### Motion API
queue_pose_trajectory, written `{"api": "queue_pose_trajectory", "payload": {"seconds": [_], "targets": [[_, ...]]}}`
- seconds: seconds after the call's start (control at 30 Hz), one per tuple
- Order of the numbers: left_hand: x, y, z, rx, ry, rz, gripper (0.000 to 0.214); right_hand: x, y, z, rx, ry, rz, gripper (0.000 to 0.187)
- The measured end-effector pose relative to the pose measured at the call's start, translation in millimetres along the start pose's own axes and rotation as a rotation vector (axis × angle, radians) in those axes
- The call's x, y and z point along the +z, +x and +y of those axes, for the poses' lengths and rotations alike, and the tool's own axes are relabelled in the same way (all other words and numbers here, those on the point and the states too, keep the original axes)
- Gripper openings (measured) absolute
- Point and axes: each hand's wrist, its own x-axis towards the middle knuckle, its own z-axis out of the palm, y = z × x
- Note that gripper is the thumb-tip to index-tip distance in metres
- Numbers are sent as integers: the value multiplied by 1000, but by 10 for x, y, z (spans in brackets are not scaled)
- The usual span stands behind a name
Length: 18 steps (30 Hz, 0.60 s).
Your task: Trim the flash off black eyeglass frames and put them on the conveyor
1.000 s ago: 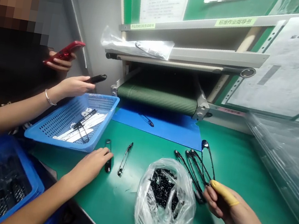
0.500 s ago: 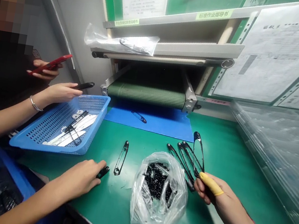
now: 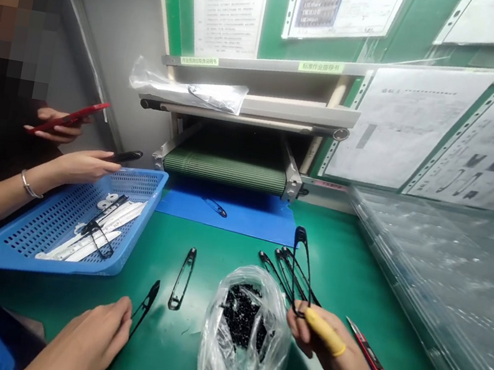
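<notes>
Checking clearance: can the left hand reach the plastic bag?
Probably yes: the left hand is near the plastic bag; only a flat black safety pin and another lie between, nothing upright.

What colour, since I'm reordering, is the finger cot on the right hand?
Yellow: the finger cot on the right hand shows clearly in the head view.

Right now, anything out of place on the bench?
One black safety pin lies alone on the blue mat, just in front of the green conveyor belt. It looks stray because the other black safety pins are on or above the green bench mat, near the hands.
</notes>
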Motion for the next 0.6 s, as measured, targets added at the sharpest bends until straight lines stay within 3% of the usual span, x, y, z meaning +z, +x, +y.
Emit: {"api": "queue_pose_trajectory", "payload": {"seconds": [0.13,0.2,0.27,0.4,0.5,0.6], "targets": [[-155,-112,485,151,-512,17,23,536,126,-259,-228,-152,-154,41],[-204,-123,759,198,-763,12,24,785,259,-387,-292,-100,-242,40],[-235,-111,973,194,-970,67,24,950,408,-481,-231,13,-300,38],[-321,-81,1179,127,-1367,192,28,1070,632,-545,-108,306,-260,37],[-401,-63,1247,100,-1653,-18,36,1087,700,-534,-97,503,-248,39],[-434,-33,1312,89,-1796,-247,38,1096,718,-485,-77,557,-259,39]]}}
